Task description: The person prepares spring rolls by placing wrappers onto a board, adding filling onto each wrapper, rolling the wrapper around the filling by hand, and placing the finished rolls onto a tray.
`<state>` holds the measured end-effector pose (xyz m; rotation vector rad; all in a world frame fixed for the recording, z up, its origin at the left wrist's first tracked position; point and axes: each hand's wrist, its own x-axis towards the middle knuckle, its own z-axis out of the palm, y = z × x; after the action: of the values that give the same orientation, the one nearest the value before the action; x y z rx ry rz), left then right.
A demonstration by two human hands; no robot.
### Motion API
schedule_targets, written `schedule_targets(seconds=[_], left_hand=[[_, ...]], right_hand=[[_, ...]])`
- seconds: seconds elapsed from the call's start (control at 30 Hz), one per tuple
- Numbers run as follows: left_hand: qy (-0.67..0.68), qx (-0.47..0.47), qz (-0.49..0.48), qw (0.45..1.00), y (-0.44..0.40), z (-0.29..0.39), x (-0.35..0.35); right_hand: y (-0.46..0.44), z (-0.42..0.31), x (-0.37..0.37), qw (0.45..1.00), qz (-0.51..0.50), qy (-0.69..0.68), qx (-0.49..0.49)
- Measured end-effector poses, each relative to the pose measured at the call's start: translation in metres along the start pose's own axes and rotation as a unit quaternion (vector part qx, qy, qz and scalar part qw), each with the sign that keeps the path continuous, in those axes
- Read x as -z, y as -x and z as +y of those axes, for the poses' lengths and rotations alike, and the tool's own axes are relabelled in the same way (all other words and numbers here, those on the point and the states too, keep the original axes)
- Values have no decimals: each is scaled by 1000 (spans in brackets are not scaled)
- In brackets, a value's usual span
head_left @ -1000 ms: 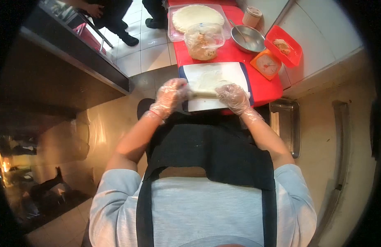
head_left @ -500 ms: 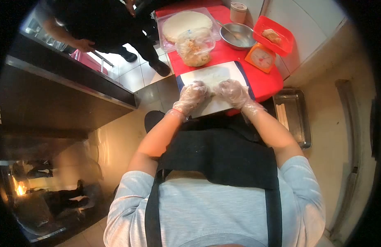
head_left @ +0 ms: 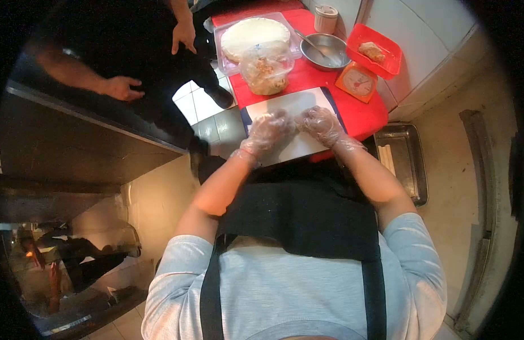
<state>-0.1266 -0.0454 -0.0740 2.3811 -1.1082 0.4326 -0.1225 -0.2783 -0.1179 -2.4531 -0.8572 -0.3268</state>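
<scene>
Both my hands wear clear plastic gloves and are over a white cutting board with dark blue ends. My left hand has its fingers curled near the board's middle. Beside it, my right hand is also closed, its fingertips turned toward the left. Anything pinched between the two is too pale and too covered to make out. Just beyond the board rests a clear plastic bag of crumbly yellowish-brown food. Behind the bag, a stack of round white sheets lies on a clear plastic tray.
A metal bowl with a spoon stands on the red table. An orange dial scale bears a red tray with a food portion. A lidded tub is by the wall. A person stands at left.
My left hand has shifted slightly right and blurs with motion; my right hand has moved slightly. The person at left has come closer, with both hands now showing.
</scene>
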Motion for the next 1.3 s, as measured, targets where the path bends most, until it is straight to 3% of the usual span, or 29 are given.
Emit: schedule_targets(seconds=[0.03, 0.07, 0.2, 0.3, 0.37, 0.43, 0.5, 0.63, 0.7, 0.73, 0.83, 0.87, 1.0, 1.1, 1.13, 1.23, 1.3], left_hand=[[-46, -35, 35, 998, -1, 9, 1], [-109, -102, -12, 989, -2, 7, -5], [-63, 12, -11, 998, 7, 11, -15], [-90, 28, -22, 995, 17, 13, -27], [-122, 23, 0, 992, 25, 20, -33], [-132, 33, -28, 990, 32, 27, -32], [-114, 44, -32, 992, 32, 27, -29], [-144, 43, -73, 986, 32, 26, -28], [-138, 41, -72, 987, 30, 26, -26], [-137, 41, -63, 988, 31, 26, -27], [-145, 40, -46, 988, 34, 23, -31], [-147, 38, -42, 988, 35, 23, -33], [-118, 45, -41, 991, 34, 24, -29], [-122, 45, -38, 991, 34, 25, -29], [-134, 39, -42, 989, 33, 25, -27], [-134, 38, -38, 990, 34, 24, -29], [-120, 43, -36, 991, 33, 24, -27]], right_hand=[[-3, 1, 1, 1000, -13, 18, -1], [-4, 1, 1, 999, -27, 37, -3], [-9, 3, 5, 988, -119, 96, -16], [-24, 14, 29, 984, -66, 117, 113], [-64, 10, 49, 995, 94, 11, -37], [-99, 29, 66, 988, 117, 38, -96], [-129, 42, 84, 964, -1, 24, -266], [-165, 53, 99, 897, -135, -61, -417], [-167, 83, 79, 868, -98, -221, -434], [-171, 80, 81, 874, -125, -169, -438], [-184, 129, 67, 865, -81, -207, -451], [-198, 186, 57, 896, -85, -169, -402], [-195, 129, 100, 920, -5, -112, -376], [-182, 132, 86, 951, -28, 23, -306], [-176, 149, 72, 954, -67, 143, -254], [-147, 178, 33, 962, 11, 194, -193], [-157, 113, 85, 956, -47, 162, -239]])
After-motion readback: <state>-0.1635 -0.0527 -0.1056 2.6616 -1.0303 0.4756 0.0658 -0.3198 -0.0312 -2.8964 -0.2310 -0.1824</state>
